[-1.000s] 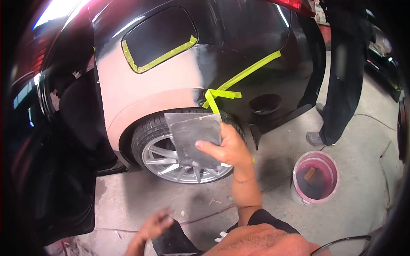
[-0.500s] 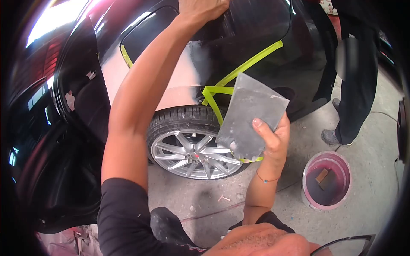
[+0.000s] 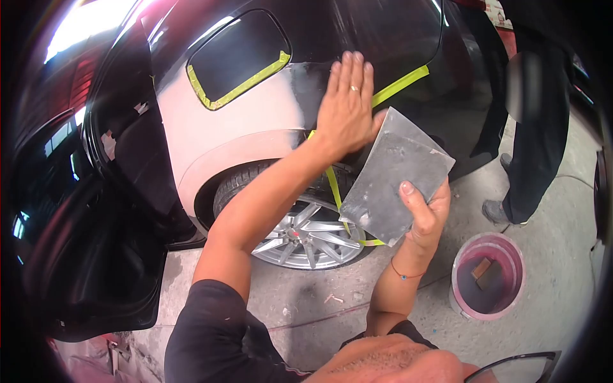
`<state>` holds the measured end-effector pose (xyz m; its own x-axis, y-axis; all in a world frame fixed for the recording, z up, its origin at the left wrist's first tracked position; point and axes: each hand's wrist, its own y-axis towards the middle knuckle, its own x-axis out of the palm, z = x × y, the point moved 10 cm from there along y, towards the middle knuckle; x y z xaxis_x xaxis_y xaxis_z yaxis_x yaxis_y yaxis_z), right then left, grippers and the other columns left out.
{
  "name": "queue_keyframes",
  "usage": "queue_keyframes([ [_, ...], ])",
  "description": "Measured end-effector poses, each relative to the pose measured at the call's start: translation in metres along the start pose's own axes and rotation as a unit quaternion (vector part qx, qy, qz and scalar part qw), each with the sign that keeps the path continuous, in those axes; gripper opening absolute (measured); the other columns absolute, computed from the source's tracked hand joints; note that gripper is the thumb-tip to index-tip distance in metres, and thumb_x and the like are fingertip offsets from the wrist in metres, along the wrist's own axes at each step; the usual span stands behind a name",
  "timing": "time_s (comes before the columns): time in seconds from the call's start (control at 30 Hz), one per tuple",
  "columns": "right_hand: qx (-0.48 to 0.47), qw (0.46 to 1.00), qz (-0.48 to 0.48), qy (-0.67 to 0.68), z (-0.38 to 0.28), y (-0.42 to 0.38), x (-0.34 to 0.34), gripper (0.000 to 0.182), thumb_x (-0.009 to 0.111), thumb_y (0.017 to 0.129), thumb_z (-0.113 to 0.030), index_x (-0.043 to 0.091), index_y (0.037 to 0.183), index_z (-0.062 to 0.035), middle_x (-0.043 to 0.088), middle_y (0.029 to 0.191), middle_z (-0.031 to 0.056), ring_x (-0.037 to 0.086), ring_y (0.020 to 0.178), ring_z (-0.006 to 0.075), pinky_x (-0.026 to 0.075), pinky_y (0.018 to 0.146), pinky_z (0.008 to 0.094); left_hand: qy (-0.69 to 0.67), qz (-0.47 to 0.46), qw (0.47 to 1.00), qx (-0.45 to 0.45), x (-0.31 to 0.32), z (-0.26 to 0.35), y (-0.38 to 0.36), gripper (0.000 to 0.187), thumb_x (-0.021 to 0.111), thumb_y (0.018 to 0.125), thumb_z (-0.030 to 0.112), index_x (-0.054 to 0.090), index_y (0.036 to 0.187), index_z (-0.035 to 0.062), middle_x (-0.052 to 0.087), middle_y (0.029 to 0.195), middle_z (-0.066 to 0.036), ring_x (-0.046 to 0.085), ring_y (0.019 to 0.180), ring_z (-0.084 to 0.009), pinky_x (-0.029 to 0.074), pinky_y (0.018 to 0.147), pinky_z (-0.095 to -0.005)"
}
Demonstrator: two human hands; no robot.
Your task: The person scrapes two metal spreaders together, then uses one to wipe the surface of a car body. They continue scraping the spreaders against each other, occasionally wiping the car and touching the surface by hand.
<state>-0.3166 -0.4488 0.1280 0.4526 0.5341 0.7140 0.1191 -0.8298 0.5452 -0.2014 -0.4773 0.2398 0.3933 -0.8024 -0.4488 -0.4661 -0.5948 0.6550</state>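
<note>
My left hand (image 3: 348, 105) lies flat, fingers stretched out and together, over the car's black rear side panel (image 3: 313, 38), just right of the pale primed patch (image 3: 230, 124). A ring shows on one finger. In my right hand (image 3: 426, 214) is a smudged, flat grey rectangular sheet (image 3: 396, 172), with my thumb on top and the fingers behind it. I cannot make out its material. The sheet's upper left edge is close to my left thumb. Yellow-green masking tape (image 3: 401, 86) runs across the panel behind it and hangs down over the wheel (image 3: 294, 233).
A pinkish bucket (image 3: 454, 281) with grey liquid and a brown block (image 3: 484, 273) stands on the concrete floor to the right. Another person's dark-clad leg (image 3: 539, 147) is beyond it. On the left, the car door (image 3: 96, 274) is open. Tape edges the fuel flap (image 3: 242, 57).
My left hand has come down and right from the top of the view onto the panel, uncovering the fuel flap. The grey sheet, still in my right hand, has shifted slightly right.
</note>
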Motion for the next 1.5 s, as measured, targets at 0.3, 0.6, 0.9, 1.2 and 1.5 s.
queue_keyframes([
  [0.3, -0.005, 1.000, -0.008, -0.028, 0.008, 0.000, 0.007, 0.044, 0.066, 0.080, -0.001, 0.056, 0.122, 0.0034, 0.065, 0.105, 0.0080, 0.060, 0.085, 0.0111, 0.048, 0.075, 0.0226, -0.048, 0.056, 0.997, 0.018, -0.059, -0.048, -0.005, 0.059, 0.060, 0.089, 0.038, 0.053, 0.130, -0.0038, 0.049, 0.137, -0.025, 0.042, 0.132, -0.0377, 0.028, 0.113, -0.0497],
  [0.6, 0.148, 0.957, -0.226, -0.106, 0.067, -0.021, 0.065, 0.041, 0.082, 0.079, -0.018, 0.066, 0.111, 0.0021, 0.070, 0.100, 0.0050, 0.061, 0.089, 0.0082, 0.050, 0.081, 0.0258, -0.602, -0.127, 0.707, -0.350, -0.080, -0.040, -0.153, 0.043, 0.072, 0.088, 0.020, 0.058, 0.121, -0.0037, 0.068, 0.100, -0.009, 0.062, 0.089, -0.0115, 0.051, 0.079, -0.0284],
  [0.9, 0.254, 0.891, -0.351, -0.134, 0.121, -0.077, 0.149, 0.031, 0.072, 0.090, -0.020, 0.065, 0.109, 0.0020, 0.067, 0.090, -0.0012, 0.055, 0.079, 0.0034, 0.048, 0.069, 0.0233, -0.564, 0.040, 0.671, -0.480, -0.139, -0.104, -0.289, 0.026, 0.062, 0.093, 0.006, 0.058, 0.118, -0.0027, 0.065, 0.106, -0.008, 0.059, 0.093, -0.0110, 0.048, 0.085, -0.0266],
  [1.2, -0.287, 0.724, -0.094, -0.621, -0.041, 0.104, 0.171, 0.027, 0.066, 0.086, -0.022, 0.060, 0.098, 0.0016, 0.063, 0.082, 0.0106, 0.057, 0.076, 0.0167, 0.046, 0.074, 0.0326, -0.580, 0.036, 0.531, -0.617, -0.092, -0.101, -0.494, 0.028, 0.061, 0.094, 0.014, 0.057, 0.117, -0.0036, 0.065, 0.110, -0.010, 0.058, 0.099, -0.0130, 0.045, 0.090, -0.0290],
  [1.5, -0.435, 0.561, 0.001, -0.704, -0.062, 0.159, 0.231, 0.038, 0.064, 0.088, -0.028, 0.058, 0.108, 0.0041, 0.069, 0.094, 0.0232, 0.067, 0.087, 0.0388, 0.049, 0.082, 0.0428, -0.602, -0.145, 0.505, -0.602, -0.049, -0.013, -0.518, 0.030, 0.062, 0.093, 0.016, 0.059, 0.117, -0.0020, 0.071, 0.096, -0.014, 0.065, 0.087, -0.0170, 0.050, 0.079, -0.0320],
])
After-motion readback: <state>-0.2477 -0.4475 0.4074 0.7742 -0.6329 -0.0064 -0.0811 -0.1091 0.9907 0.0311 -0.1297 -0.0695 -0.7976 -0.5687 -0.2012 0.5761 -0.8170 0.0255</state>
